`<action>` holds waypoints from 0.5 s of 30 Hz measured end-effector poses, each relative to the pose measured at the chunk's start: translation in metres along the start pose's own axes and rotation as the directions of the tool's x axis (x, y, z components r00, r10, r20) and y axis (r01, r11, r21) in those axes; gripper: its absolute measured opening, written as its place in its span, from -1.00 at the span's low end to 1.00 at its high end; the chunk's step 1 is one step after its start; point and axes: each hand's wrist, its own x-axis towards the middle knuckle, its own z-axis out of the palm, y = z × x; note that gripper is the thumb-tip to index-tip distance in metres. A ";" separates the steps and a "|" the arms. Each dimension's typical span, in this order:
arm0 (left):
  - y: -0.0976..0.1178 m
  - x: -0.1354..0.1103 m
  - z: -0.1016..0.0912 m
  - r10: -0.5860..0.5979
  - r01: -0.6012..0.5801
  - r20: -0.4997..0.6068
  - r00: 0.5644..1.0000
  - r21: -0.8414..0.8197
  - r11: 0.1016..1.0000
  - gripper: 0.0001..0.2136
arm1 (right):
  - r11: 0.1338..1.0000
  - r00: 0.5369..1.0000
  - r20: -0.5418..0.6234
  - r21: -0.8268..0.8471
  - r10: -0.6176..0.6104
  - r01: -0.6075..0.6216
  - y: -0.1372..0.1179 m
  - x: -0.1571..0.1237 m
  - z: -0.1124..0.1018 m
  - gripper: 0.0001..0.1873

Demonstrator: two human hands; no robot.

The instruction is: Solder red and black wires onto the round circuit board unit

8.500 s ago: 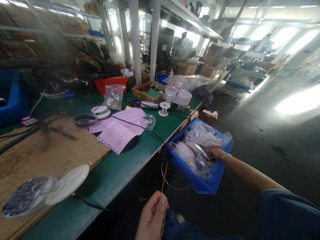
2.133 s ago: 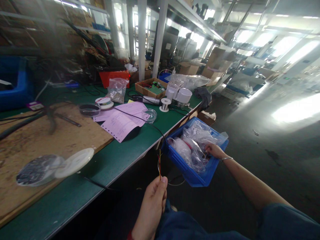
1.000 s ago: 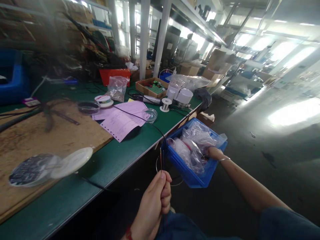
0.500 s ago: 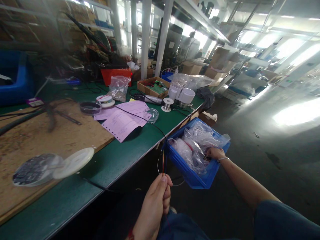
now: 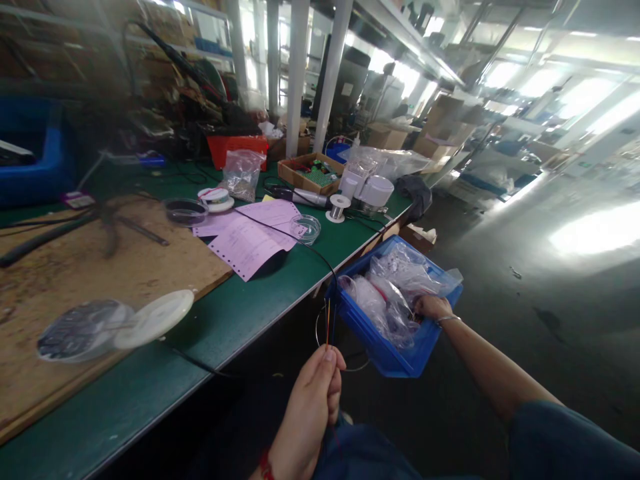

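Observation:
My left hand (image 5: 313,407) is low in the middle of the view, pinching a few thin coloured wires (image 5: 327,323) that stand upright from thumb and forefinger. My right hand (image 5: 431,307) reaches out into a blue plastic bin (image 5: 400,357) beside the bench edge, its fingers buried among clear plastic bags (image 5: 395,293) of small parts. What those fingers grip, if anything, is hidden by the bags. A thin bracelet sits on the right wrist.
The green workbench (image 5: 240,320) carries pink forms (image 5: 253,240), a black cable (image 5: 310,250), a petri dish (image 5: 305,229), a solder spool (image 5: 339,207), white cups (image 5: 373,190), a cardboard tray of green boards (image 5: 310,175) and a brown board (image 5: 100,267). Dark floor spreads right.
My left hand keeps its pinch on the wires and has barely shifted. My right hand stays in the bin among the bags. The view has drifted slightly.

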 end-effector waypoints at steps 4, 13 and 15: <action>0.001 0.000 0.001 0.001 -0.001 -0.008 1.000 0.011 1.000 -0.43 | 0.992 0.991 0.102 -0.097 0.092 -0.082 -0.003 0.003 -0.001 -0.78; -0.002 0.001 0.000 0.015 -0.015 -0.006 1.000 0.006 1.000 -0.49 | 0.988 0.984 0.149 -0.135 0.094 -0.074 -0.006 0.002 -0.006 -0.78; -0.001 0.001 -0.001 0.015 -0.015 -0.007 1.000 0.006 1.000 -0.48 | 0.991 0.988 0.133 -0.124 0.073 -0.057 -0.007 0.000 -0.008 -0.78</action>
